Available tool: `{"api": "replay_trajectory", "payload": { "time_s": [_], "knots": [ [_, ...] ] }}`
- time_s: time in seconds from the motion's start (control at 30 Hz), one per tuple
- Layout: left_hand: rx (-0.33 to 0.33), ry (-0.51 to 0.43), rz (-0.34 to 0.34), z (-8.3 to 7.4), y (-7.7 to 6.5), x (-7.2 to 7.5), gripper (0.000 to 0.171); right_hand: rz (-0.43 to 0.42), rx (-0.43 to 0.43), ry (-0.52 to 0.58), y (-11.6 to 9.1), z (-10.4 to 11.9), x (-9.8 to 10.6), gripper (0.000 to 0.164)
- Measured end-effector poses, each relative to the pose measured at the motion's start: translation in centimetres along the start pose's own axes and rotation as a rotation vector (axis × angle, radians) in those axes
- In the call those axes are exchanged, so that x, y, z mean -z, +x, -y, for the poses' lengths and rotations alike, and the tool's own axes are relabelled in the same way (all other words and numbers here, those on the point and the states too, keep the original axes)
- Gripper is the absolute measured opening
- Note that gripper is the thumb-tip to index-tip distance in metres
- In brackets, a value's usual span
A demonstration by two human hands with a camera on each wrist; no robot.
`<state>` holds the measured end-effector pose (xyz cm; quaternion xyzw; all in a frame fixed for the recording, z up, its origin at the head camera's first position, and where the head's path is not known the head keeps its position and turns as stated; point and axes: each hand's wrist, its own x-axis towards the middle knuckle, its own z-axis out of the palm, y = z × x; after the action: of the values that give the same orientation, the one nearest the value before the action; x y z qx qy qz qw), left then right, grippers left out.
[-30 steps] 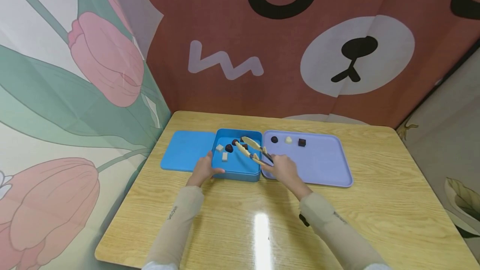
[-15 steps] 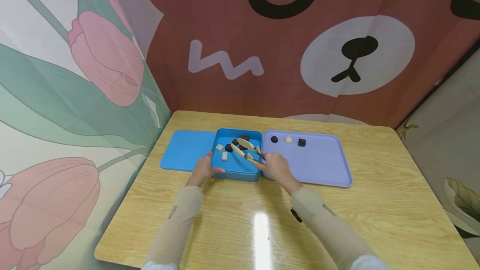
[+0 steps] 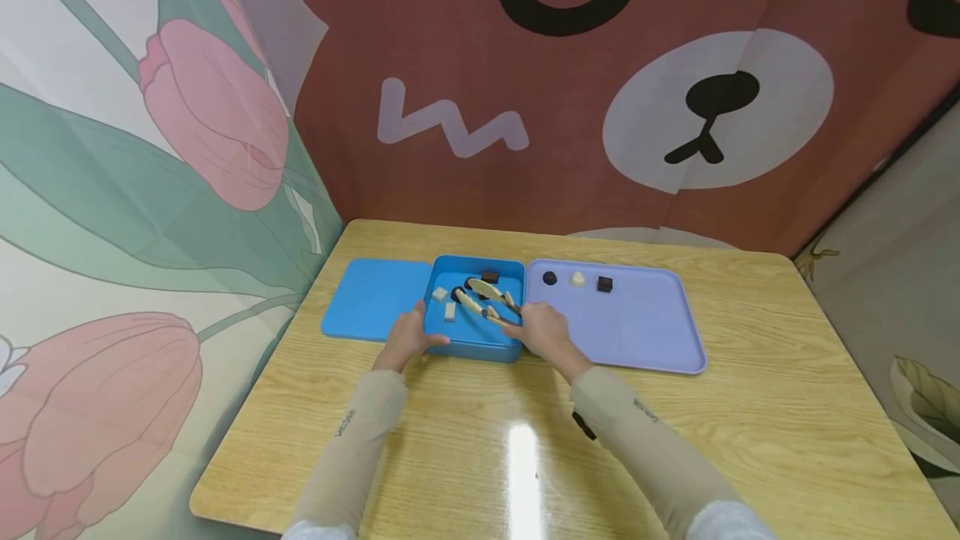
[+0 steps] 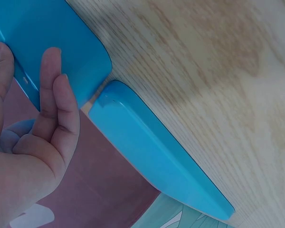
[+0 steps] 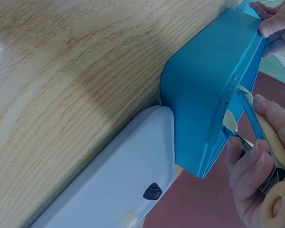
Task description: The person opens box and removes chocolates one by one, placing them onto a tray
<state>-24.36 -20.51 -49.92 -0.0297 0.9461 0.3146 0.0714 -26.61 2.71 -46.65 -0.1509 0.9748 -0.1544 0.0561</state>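
My left hand [image 3: 406, 341] holds the near left corner of a blue box [image 3: 480, 351]. In the left wrist view its thumb lies at the rim and its fingers along the wall. My right hand [image 3: 544, 329] grips a pair of tongs [image 3: 487, 288], with cream tips spread apart low inside the box. Near the tips is a dark round chocolate [image 3: 457, 294]; other dark pieces are partly hidden behind the tongs. A brown chocolate [image 3: 490, 277] lies farther back. A white cube [image 3: 440, 293] and a white block [image 3: 450, 312] sit at the left. Whether the tips touch anything is unclear.
Right of the box is a lilac tray [image 3: 645, 323] bearing a dark round piece [image 3: 550, 278], a cream piece [image 3: 577, 279] and a dark cube [image 3: 604, 283]. A flat blue lid [image 3: 371, 298] lies left of the box. All stand on a wooden table [image 3: 465, 440].
My right hand has moved left with the tongs, carrying their tips over the dark pieces. The brown chocolate at the back is now uncovered. My left hand stays at the box corner.
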Motion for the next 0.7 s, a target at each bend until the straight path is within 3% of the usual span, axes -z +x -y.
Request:
{"api": "replay_trajectory", "payload": {
  "time_s": [0.2,0.7],
  "knots": [
    [0.001,-0.002,0.009,-0.1,0.0,0.1,0.096,0.004,0.017,0.025,0.3,0.4,0.1,0.049],
    [-0.024,0.017,-0.018,-0.1,-0.1,0.2,0.096,0.047,0.016,-0.038,1.1,1.4,0.1,0.051]
  ]
}}
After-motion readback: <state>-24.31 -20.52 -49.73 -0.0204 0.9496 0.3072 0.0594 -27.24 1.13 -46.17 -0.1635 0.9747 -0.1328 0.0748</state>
